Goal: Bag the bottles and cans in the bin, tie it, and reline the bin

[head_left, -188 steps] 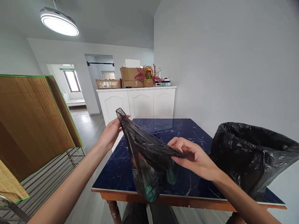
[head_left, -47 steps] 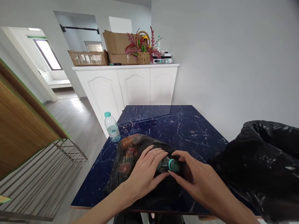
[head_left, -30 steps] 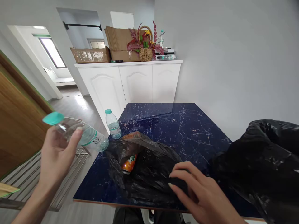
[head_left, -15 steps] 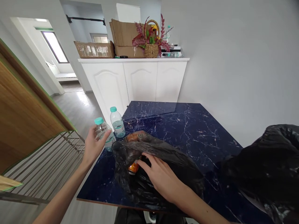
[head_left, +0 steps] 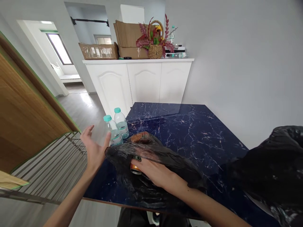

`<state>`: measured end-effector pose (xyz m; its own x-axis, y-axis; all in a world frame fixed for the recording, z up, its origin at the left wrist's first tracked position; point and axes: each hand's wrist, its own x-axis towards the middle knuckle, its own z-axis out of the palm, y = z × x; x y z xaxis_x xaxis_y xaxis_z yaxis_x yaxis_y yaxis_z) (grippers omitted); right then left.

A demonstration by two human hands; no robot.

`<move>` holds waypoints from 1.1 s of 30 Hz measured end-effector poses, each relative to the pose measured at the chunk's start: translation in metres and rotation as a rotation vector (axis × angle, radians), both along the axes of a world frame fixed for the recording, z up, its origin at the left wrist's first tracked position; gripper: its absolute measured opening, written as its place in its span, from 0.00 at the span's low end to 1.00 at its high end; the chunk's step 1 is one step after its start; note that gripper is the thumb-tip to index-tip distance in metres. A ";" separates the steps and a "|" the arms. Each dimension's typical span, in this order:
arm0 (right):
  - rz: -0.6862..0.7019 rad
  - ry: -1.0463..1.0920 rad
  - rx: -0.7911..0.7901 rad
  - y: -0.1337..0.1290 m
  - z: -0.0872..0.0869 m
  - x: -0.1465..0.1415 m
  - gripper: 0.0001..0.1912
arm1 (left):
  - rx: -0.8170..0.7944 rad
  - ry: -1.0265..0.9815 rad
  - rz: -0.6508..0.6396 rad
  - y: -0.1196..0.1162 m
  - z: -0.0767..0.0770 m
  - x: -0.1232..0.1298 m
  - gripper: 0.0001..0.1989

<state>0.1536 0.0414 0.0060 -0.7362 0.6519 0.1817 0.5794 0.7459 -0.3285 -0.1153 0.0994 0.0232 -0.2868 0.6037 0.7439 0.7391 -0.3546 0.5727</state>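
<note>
My left hand (head_left: pixel 92 153) is open, fingers spread, just left of a clear plastic bottle (head_left: pixel 116 136) with a teal cap. A second teal-capped bottle (head_left: pixel 122 123) stands close behind it; both are upright and partly filled with clear liquid. My right hand (head_left: pixel 153 170) reaches into a black plastic bag (head_left: pixel 165 198) and is closed on an orange drink can (head_left: pixel 135 169). The thin plastic covers some of its fingers. Another orange-brown item (head_left: pixel 139 137) shows at the far side of the bag, partly veiled by it.
The dark blue marbled table (head_left: pixel 189 126) carries another black bag (head_left: pixel 272 167) at the right. A metal rack (head_left: pixel 54 170) and a wooden panel (head_left: pixel 28 110) stand to the left. Behind is a white cabinet (head_left: pixel 146 82) with cardboard boxes (head_left: pixel 127 37) and a flower basket (head_left: pixel 155 51).
My left hand has let go of the front bottle, now standing beside the other, and drawn back left. My right hand has moved deeper into the bag and closed on the can.
</note>
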 end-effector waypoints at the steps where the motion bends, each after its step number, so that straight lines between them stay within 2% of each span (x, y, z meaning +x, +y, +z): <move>1: -0.005 -0.023 -0.013 -0.002 0.000 0.004 0.38 | 0.058 0.030 0.006 -0.010 0.005 0.003 0.32; 4: -0.052 -0.039 -0.030 -0.016 0.004 0.022 0.36 | 0.208 0.070 -0.032 -0.042 0.019 0.016 0.24; 7: -0.143 0.159 -0.145 -0.037 0.011 0.044 0.33 | 0.301 0.094 -0.120 -0.074 0.030 0.034 0.18; 9: -0.176 0.375 -0.270 -0.052 0.018 0.059 0.35 | 0.236 0.149 -0.273 -0.097 0.034 0.048 0.15; 10: -0.180 0.486 -0.325 -0.059 0.021 0.064 0.35 | 0.155 0.188 -0.377 -0.107 0.034 0.056 0.15; 12: -0.178 0.658 -0.398 -0.071 0.026 0.072 0.33 | -0.058 0.263 -0.588 -0.126 0.033 0.072 0.20; 13: -0.182 0.713 -0.423 -0.076 0.028 0.074 0.32 | -0.160 0.291 -0.672 -0.133 0.031 0.080 0.26; 16: -0.195 0.842 -0.489 -0.086 0.030 0.069 0.35 | -0.329 0.317 -0.781 -0.146 0.021 0.102 0.47; 19: -0.142 0.932 -0.539 -0.092 0.033 0.059 0.36 | -0.373 0.263 -0.755 -0.154 0.013 0.113 0.47; 21: -0.075 0.932 -0.555 -0.094 0.036 0.057 0.36 | -0.385 0.186 -0.717 -0.161 0.016 0.109 0.44; 23: -0.030 0.895 -0.559 -0.094 0.037 0.062 0.34 | -0.386 0.109 -0.652 -0.169 0.026 0.094 0.38; 26: -0.064 0.681 -0.543 -0.090 0.028 0.080 0.19 | -0.351 -0.013 -0.456 -0.176 0.046 0.056 0.24; 27: -0.088 0.563 -0.527 -0.088 0.022 0.086 0.16 | -0.338 -0.059 -0.364 -0.174 0.051 0.041 0.22; 29: -0.145 0.330 -0.448 -0.082 0.006 0.092 0.17 | -0.366 -0.150 -0.189 -0.164 0.055 0.015 0.21; 31: -0.186 0.161 -0.321 -0.074 -0.010 0.090 0.23 | -0.443 -0.261 -0.094 -0.145 0.049 -0.004 0.23; 33: -0.191 0.051 -0.218 -0.065 -0.023 0.079 0.28 | -0.495 -0.362 -0.079 -0.122 0.035 -0.014 0.28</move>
<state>0.2331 -0.0231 -0.0167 -0.5897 0.8056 0.0563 0.6811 0.5336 -0.5014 -0.1288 -0.0222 0.0579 -0.4089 0.8821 0.2339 0.4491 -0.0286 0.8930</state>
